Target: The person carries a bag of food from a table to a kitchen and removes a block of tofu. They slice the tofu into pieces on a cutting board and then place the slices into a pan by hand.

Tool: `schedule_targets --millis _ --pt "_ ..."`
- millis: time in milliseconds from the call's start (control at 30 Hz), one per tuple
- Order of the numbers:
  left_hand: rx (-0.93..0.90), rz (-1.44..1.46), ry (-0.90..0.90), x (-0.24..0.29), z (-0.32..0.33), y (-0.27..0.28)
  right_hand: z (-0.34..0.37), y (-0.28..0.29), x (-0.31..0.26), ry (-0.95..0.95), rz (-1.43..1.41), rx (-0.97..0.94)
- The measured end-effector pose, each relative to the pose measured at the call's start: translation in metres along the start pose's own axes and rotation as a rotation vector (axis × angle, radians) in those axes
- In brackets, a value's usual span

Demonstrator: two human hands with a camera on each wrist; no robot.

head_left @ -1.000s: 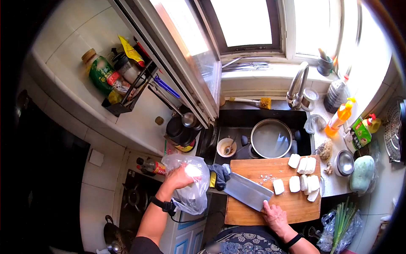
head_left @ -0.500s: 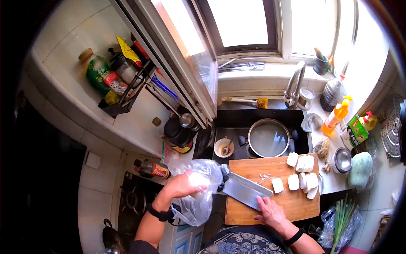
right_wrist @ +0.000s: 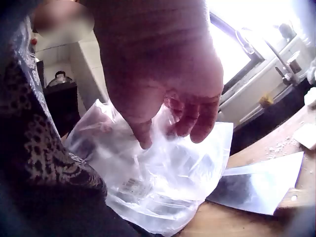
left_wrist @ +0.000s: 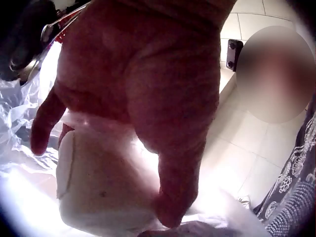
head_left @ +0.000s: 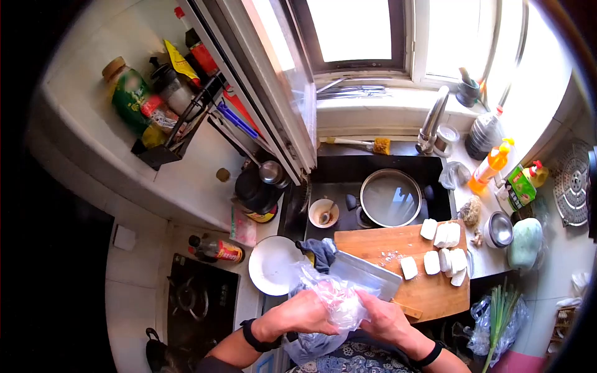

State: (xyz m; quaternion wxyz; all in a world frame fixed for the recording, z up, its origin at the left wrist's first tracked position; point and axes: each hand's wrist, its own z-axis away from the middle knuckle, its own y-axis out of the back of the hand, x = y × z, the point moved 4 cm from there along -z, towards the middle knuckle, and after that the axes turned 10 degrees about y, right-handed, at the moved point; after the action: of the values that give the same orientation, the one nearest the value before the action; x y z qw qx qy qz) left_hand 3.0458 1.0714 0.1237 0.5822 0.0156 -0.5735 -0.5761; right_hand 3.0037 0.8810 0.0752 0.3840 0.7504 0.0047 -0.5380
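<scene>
Above the near edge of the cutting board (head_left: 438, 301), both hands are at a clear plastic bag (head_left: 339, 297). My left hand (head_left: 305, 314) grips a white block with rounded edges (left_wrist: 106, 185), its thumb and fingers on opposite sides. The right hand (head_left: 388, 323) pinches the bag's crumpled film between thumb and fingers. Under the bag, a cleaver (head_left: 367, 272) lies flat on the board, its wooden handle (head_left: 407, 309) toward me. White cut pieces (head_left: 446, 235) stand in two groups at the board's right side, with single pieces and crumbs left of them.
A white plate (head_left: 268, 267) stands left of the bag, by a dark cloth (head_left: 318, 252). Behind the board, the black sink (head_left: 320, 177) holds a pot (head_left: 390, 199) and a small bowl (head_left: 323, 213). Bottles (head_left: 490, 165) and metal bowls (head_left: 499, 230) line the right counter; a stove (head_left: 202, 298) is left.
My left hand has moved right and toward me with the bag, uncovering the white plate. The right hand has left the cleaver and taken hold of the bag.
</scene>
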Motion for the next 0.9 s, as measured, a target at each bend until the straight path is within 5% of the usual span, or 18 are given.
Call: schedule_targets --millis 233,367,433,500,567,633,700,900 --pt "-0.207 0.157 -0.188 -0.002 -0.009 -0.006 0.022 0.004 0.001 -0.158 0.064 0.215" --pt "-0.438 0.290 -0.099 -0.004 -0.015 0.008 0.053 0.011 0.005 -0.284 0.098 0.388" --pt "-0.544 0.467 -0.129 -0.016 -0.021 0.007 0.067 0.016 0.000 -0.319 0.105 0.479" --pt "-0.555 0.954 -0.083 -0.009 -0.022 0.005 0.093 0.007 0.003 -0.413 0.052 0.533" --pt "-0.698 0.930 -0.054 -0.017 -0.032 0.000 0.111 -0.001 0.001 -0.494 0.026 0.498" --pt "-0.575 1.300 0.193 -0.003 -0.023 -0.006 0.126 -0.007 -0.001 -0.491 0.017 0.547" --pt "-0.474 1.551 0.252 -0.017 -0.017 -0.020 0.141 -0.015 -0.002 -0.560 -0.045 0.541" --pt "-0.341 1.280 0.368 -0.016 -0.020 -0.045 0.184 -0.038 0.000 -0.612 -0.163 0.662"
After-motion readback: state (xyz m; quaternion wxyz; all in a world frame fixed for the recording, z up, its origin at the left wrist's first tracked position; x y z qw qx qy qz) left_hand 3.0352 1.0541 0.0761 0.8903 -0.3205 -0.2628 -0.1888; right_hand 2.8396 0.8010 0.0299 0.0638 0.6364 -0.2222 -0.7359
